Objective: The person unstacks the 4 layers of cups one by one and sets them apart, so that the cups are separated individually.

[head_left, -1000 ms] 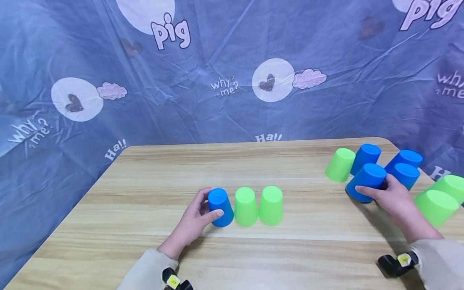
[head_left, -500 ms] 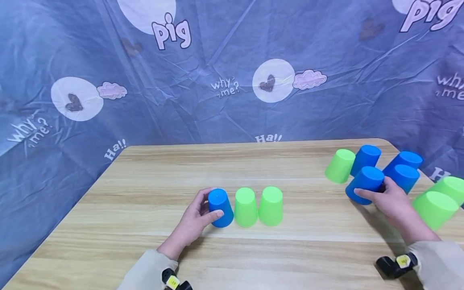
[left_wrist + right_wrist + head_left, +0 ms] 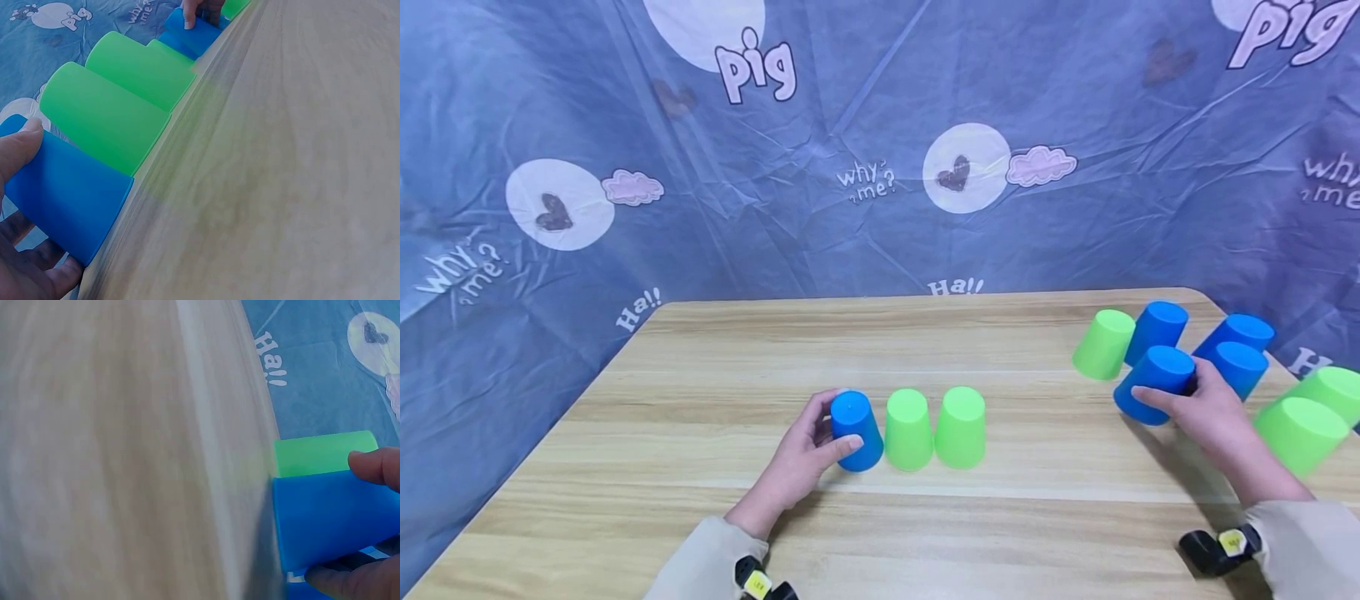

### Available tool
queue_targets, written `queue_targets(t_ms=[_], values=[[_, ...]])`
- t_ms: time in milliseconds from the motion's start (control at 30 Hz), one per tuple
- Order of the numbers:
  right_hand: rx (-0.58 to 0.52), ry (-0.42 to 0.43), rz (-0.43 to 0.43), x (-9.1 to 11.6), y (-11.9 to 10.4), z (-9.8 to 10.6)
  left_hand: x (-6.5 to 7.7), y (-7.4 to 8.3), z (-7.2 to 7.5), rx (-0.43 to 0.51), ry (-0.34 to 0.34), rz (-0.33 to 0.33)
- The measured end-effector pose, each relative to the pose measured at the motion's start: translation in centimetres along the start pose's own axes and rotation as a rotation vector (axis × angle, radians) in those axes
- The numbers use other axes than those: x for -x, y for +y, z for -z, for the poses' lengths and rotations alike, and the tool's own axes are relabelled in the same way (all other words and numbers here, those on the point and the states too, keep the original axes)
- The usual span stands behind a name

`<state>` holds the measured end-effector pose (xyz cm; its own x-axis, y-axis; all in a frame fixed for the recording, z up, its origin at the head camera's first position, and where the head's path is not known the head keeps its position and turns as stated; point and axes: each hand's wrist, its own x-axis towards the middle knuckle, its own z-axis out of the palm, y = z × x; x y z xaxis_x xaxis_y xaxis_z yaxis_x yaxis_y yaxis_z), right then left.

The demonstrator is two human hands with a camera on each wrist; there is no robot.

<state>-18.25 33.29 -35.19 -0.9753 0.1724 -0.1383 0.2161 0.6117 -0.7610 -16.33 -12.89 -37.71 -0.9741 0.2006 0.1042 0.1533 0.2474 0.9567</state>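
My left hand [image 3: 801, 460] grips an upside-down blue cup [image 3: 861, 437], thumb on the near side and fingers behind it. Right beside that cup stand two upside-down green cups, the nearer one [image 3: 908, 433] and the farther one [image 3: 961, 429], making a row. In the left wrist view the blue cup [image 3: 69, 194] has its rim down at the table. Over at the right, my right hand [image 3: 1213, 412] holds another upside-down blue cup [image 3: 1152, 383] between thumb and fingers. Its rim [image 3: 278, 528] is close to the tabletop in the right wrist view.
Around the right hand stand a green cup [image 3: 1102, 346], a blue cup [image 3: 1157, 329], two more blue cups [image 3: 1243, 367] and two green cups [image 3: 1300, 433], all upside down. A wooden table [image 3: 820, 350] lies beneath, with a printed blue cloth [image 3: 820, 225] hanging behind.
The blue cup in my right hand has come slightly down and towards me. My left hand and the row of cups beside it have stayed still.
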Motion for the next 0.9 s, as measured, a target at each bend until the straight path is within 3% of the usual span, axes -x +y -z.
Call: queue_targets(t_ms=[533, 900], values=[[-0.107, 0.162, 0.116, 1.5, -3.5, 1.6, 0.1, 0.0, 0.0, -0.001, 0.001, 0.005], [-0.114, 0.202, 0.339, 3.6, -7.3, 0.1, 0.1, 0.1, 0.0, 0.004, -0.003, 0.006]])
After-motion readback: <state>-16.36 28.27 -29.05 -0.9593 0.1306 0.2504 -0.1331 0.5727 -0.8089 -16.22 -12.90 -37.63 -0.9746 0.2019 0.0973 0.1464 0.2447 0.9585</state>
